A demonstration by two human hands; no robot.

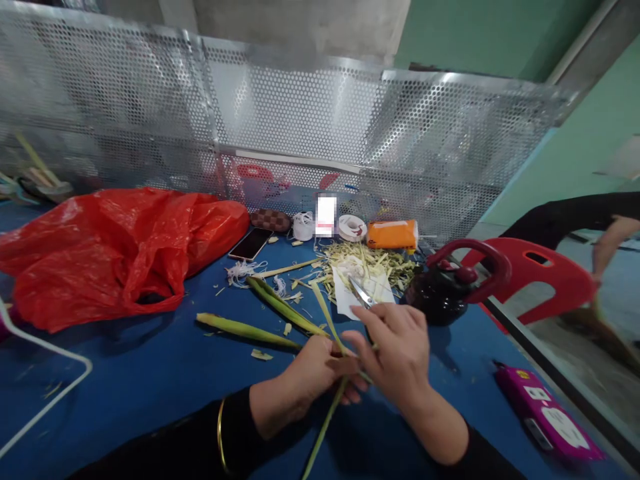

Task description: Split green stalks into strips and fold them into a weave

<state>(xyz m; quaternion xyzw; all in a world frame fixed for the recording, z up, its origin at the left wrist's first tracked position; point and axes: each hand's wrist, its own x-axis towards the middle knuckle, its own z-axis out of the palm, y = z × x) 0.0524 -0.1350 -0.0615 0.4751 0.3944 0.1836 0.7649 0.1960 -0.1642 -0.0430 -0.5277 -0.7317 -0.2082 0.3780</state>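
Observation:
My left hand [305, 377] and my right hand [395, 347] meet low in the middle of the blue table [150, 373]. Both are closed on a long green leaf strip [327, 417] that runs from between the fingers down toward me. The strip's upper end [323, 303] rises past my fingers. A gold bangle [221, 427] circles my left wrist. Just beyond my right hand lie scissors [361, 291] on a white paper [350, 293]. Folded green leaves [280, 307] lie left of the hands.
A red plastic bag [115, 247] fills the left. A heap of leaf trimmings [375, 263], a phone [250, 243], tape roll [353, 228], orange pack [393, 235], dark kettle [445, 287] and purple box [545, 413] stand around. A perforated metal screen [300, 127] backs the table. Another person's arm [575, 217] reaches over a red chair [550, 280].

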